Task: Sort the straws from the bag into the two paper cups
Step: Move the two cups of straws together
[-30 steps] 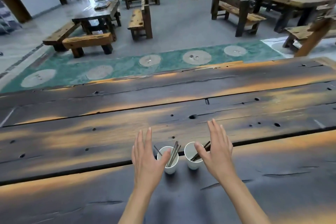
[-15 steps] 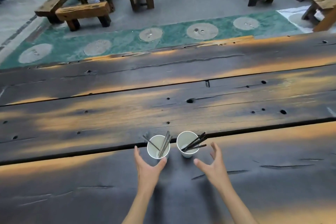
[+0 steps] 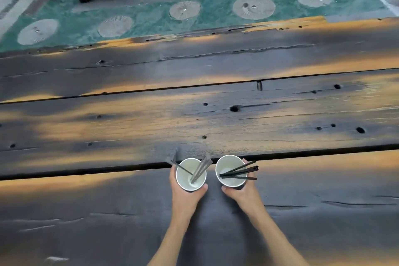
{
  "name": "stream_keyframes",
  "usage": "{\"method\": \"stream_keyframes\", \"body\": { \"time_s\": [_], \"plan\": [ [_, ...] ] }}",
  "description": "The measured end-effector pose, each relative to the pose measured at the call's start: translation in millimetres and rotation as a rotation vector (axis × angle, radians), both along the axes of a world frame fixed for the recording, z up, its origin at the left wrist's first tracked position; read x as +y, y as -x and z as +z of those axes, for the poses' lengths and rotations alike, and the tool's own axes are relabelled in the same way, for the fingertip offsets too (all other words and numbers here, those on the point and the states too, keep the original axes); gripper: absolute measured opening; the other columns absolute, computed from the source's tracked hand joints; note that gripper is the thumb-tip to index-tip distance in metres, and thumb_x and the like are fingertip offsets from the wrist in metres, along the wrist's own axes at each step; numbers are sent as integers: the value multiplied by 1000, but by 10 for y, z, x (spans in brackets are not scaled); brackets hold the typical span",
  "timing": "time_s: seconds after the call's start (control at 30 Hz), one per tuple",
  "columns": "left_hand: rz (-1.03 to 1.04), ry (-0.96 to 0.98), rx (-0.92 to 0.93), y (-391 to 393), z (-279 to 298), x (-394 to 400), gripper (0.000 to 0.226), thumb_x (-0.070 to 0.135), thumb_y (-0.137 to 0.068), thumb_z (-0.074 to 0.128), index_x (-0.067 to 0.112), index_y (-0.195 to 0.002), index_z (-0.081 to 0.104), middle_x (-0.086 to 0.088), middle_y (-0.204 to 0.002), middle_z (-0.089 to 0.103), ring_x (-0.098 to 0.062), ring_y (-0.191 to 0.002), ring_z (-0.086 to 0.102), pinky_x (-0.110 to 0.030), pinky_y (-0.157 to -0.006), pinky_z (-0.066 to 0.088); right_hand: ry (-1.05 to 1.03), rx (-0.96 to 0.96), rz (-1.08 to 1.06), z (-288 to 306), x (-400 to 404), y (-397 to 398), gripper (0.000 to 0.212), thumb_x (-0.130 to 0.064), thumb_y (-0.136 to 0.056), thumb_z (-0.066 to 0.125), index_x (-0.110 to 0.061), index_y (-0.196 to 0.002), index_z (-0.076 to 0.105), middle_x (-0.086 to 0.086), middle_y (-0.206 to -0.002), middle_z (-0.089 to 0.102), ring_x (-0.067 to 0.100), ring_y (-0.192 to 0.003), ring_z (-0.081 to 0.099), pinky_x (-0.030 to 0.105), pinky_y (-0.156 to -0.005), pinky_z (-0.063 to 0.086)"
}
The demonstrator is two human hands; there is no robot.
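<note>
Our left hand [image 3: 187, 195] grips left cup [image 3: 190, 174] w/ wrapped straws [image 3: 200, 168]; right hand [image 3: 241, 193] grips right cup [image 3: 230, 170] w/ black straws [image 3: 239, 172], near table's [image 3: 129, 119] near edge.

Two cups are standing on the table [image 3: 302, 179]: a left cup [image 3: 183, 181] and a right cup [image 3: 228, 165]. Three wrapped straws [image 3: 201, 168] are leaning in the left one, and three bare black straws [image 3: 241, 171] are lying in the right one. Two hands are showing, the left hand [image 3: 185, 197] and the right hand [image 3: 244, 195], one to each cup.
</note>
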State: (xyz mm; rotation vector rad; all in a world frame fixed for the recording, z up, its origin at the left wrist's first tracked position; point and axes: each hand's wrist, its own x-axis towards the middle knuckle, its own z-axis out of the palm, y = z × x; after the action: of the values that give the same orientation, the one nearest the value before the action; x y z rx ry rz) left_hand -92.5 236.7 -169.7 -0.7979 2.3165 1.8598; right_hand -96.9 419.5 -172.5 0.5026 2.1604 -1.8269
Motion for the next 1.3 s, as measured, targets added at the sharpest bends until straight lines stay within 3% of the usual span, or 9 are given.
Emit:
{"method": "stream_keyframes", "body": {
  "time_s": [0.33,0.53,0.63,0.73,0.87,0.97,1.1,1.2,1.3],
  "plan": [
    [-18,14,30,131,-54,28,78,4,-65,87,20,-128,44,1,-123,60,-12,-114,59,-35,-101,48,-14,-10,-15,-87,-64,137,74,-25,-61,84,-23,-127,51,-1,-121,66,9,-110,62,31,-98,50],
    [39,-35,63,406,11,-5,79,6,-65,87,20,-129,43,8,-121,60,0,-109,59,-10,-87,45,-28,27,-66,-61,-93,453,71,-30,-60,83,-18,-124,55,-4,-115,69,9,-106,65,19,-89,51],
    [48,-52,78,793,42,-84,75,10,-64,87,24,-125,45,8,-120,62,4,-105,60,-12,-85,45,-26,63,-79,28,-100,824,46,-17,-66,84,-17,-109,66,-5,-102,75,10,-99,69,30,-90,53],
    [53,-59,117,1310,66,-194,71,6,-69,87,22,-124,45,7,-118,63,2,-104,61,-14,-84,45,-12,120,-70,151,-143,1320,33,-6,-72,82,-24,-97,70,-12,-96,76,6,-94,69,29,-89,52],
    [81,-65,158,2023,68,-318,72,3,-68,86,22,-122,44,8,-115,63,12,-92,60,-16,-86,48,7,191,-92,225,-156,2012,40,-3,-71,83,-17,-106,69,-3,-101,76,11,-97,70,33,-90,53],
    [47,-39,200,2513,37,-399,74,5,-67,88,20,-125,45,5,-117,63,-1,-101,62,-25,-93,50,0,220,-55,201,-176,2539,49,-12,-70,86,-19,-113,66,-1,-107,74,14,-102,69,37,-94,53],
    [45,-32,256,3180,-1,-488,76,7,-68,87,19,-128,42,7,-117,61,1,-104,60,-18,-94,48,-5,254,-87,127,-261,3190,64,-12,-69,86,-19,-124,54,-3,-114,69,8,-104,65,25,-92,51],
    [29,-27,301,3633,-31,-543,74,4,-71,85,20,-127,40,15,-113,58,17,-94,57,-6,-84,46,23,285,-140,78,-306,3582,71,-3,-72,83,-15,-130,45,-7,-115,64,0,-101,64,18,-90,51],
    [15,-37,312,3992,-92,-590,72,1,-74,82,20,-127,38,15,-112,55,12,-94,56,-1,-72,44,28,297,-141,4,-329,3913,73,-8,-72,84,-20,-129,41,-9,-115,62,-6,-101,61,20,-93,51]
  ]
}}
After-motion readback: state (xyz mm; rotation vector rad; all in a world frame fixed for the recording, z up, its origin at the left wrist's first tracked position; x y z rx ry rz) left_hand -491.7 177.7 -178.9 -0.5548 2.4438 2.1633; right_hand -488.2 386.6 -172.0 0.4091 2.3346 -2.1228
